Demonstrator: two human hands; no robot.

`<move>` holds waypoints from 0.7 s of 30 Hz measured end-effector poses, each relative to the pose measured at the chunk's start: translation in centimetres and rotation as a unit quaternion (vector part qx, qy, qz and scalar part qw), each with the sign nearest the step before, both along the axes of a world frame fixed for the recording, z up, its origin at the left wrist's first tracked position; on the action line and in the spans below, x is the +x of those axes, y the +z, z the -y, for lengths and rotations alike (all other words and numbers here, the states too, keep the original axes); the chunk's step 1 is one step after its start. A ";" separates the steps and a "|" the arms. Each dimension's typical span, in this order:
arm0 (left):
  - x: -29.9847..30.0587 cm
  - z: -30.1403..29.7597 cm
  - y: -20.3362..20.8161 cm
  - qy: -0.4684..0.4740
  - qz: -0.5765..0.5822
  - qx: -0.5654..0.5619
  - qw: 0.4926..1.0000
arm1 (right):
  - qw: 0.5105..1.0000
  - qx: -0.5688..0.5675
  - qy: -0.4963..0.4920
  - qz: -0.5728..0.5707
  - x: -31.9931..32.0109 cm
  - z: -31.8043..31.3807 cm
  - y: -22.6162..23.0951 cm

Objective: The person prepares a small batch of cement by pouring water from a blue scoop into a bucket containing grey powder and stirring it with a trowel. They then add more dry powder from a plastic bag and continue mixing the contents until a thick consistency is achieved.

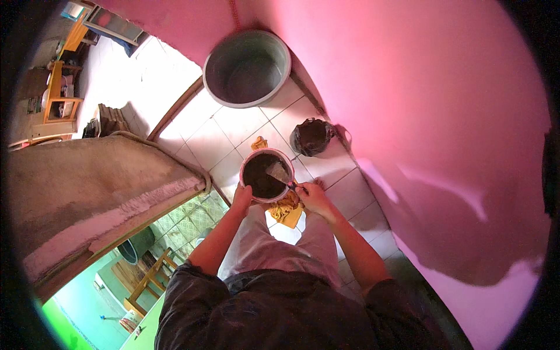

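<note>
You have a round, pale container with a pinkish-white rim (288, 158) just left of the centre of the frame. Its open mouth faces up toward you, and a dark brown mass (256, 175) covers what shows of its inside. Your flat, pale grey blade with a dark handle (279, 171) sits in the right half of that mouth. The blade slants toward the upper left over the dark mass, and you have its handle at the lower right, by the rim. You cannot make out the mass's texture clearly.
</note>
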State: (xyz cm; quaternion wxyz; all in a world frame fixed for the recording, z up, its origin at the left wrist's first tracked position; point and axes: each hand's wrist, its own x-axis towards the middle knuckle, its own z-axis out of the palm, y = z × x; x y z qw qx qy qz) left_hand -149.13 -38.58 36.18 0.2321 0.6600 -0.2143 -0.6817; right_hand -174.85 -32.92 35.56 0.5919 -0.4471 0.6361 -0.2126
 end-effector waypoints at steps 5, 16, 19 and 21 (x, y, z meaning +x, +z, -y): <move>0.3 1.6 -5.6 0.046 -0.043 0.013 0.998 | 0.995 0.086 0.011 0.058 -0.6 3.5 -2.1; 4.7 12.9 -27.0 -0.068 -0.018 -0.016 0.997 | 0.983 0.052 -0.055 0.165 -4.0 9.7 -17.7; 4.4 16.7 -29.4 -0.121 0.023 -0.005 0.992 | 0.992 0.019 -0.062 0.108 -8.4 10.1 -20.0; 5.7 18.3 -32.9 -0.149 0.011 -0.012 0.989 | 0.996 0.015 -0.064 0.065 -11.5 10.2 -20.6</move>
